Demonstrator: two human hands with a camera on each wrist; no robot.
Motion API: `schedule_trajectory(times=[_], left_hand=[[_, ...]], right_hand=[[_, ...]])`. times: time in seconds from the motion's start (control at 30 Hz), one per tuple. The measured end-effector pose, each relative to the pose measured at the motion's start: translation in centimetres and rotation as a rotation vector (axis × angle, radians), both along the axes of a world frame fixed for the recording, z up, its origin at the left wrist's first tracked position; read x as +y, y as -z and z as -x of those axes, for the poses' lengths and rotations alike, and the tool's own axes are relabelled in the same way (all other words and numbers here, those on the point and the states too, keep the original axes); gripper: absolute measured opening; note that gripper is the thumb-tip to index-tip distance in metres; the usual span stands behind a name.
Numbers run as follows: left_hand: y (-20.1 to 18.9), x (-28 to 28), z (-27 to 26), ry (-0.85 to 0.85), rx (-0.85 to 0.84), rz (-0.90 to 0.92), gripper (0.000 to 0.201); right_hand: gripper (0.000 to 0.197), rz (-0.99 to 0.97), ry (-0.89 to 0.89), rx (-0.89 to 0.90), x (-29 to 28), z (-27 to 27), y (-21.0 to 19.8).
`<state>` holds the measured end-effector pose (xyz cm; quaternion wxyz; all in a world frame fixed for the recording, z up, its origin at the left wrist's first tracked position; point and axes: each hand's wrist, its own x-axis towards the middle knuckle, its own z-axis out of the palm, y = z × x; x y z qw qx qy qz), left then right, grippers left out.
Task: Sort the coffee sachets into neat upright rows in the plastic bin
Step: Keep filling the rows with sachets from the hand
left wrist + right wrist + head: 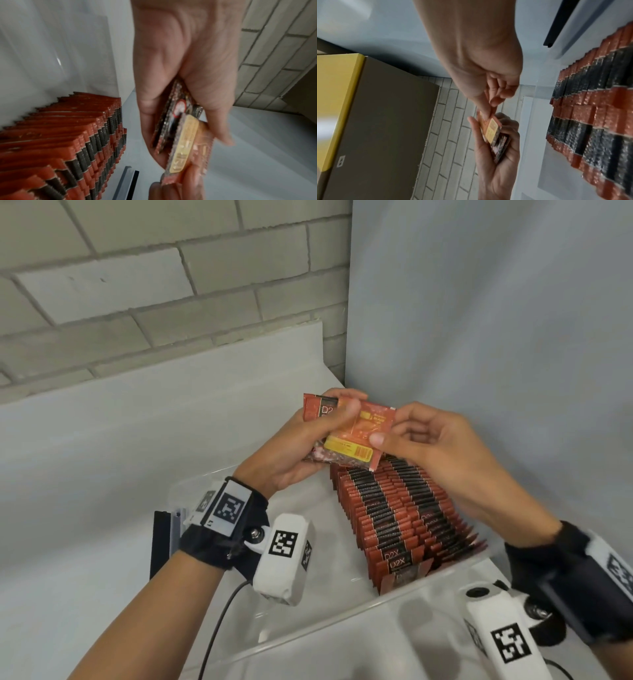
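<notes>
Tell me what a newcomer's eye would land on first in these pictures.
First, the two hands meeting above the bin: the left hand grips a small stack of sachets, while the right hand pinches the front sachet, its yellow label facing the camera. Just below, the long red-and-black upright rows of sachets fill the right side of the clear plastic bin.

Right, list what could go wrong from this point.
1. The left hand grips a small bunch of sachets while the right hand pinches the front sachet; the bunch could fan out or drop.
2. The upright rows lean; pushing more in may topple them inside the plastic bin.
</notes>
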<state>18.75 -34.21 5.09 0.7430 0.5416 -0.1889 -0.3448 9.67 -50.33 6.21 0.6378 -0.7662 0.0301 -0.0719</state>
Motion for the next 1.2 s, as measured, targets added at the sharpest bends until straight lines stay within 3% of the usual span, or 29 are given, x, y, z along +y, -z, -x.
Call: schedule_trajectory(times=[0.07,0.1,0.17,0.33,0.43,0.6,0.7,0.87,1.03,1.2], left_hand=[[-0.2,0.0,-0.1,0.008,0.049,-0.068,0.067],[-0.2,0.0,-0.2,0.024,0.077,-0.073,0.075],[-0.2,0.0,-0.3,0.045,0.125,-0.035,0.070],[0.1,0.1,-0.2,0.069,0.149,0.040,0.020],[0.3,0.2,-0.5,0.046,0.109,0.074,0.031],[0.3,0.2,-0.5,-0.033,0.096,0.196,0.039],[0.3,0.2,-0.5,-0.028,0.079,0.232,0.042],[0.3,0.2,-0.3,0.004,0.037,0.236,0.050],[0.4,0.1,-0.4,0.002,-0.004,0.255,0.072],[0.6,0.1,-0.6,-0.015,0.034,0.274,0.061]], right_hand=[[0.012,-0.016,0.038,-0.087,0.0,0.2,-0.5],[0.012,-0.014,0.055,-0.125,-0.1,0.3,-0.7],[0.012,0.001,0.060,-0.186,-0.2,0.5,-1.1],[0.015,0.162,-0.021,-0.250,-0.5,0.3,-0.1],[0.023,0.233,-0.036,-0.239,-0.6,0.4,0.2],[0.017,-0.125,0.070,-0.031,0.2,0.7,-0.4],[0.037,-0.174,-0.036,0.109,0.8,0.8,-0.2],[0.025,-0.167,0.012,0.146,0.5,0.1,0.2],[0.039,-0.271,-0.036,0.217,0.3,0.1,0.4],[0.028,-0.347,-0.022,0.188,0.0,0.4,0.2]])
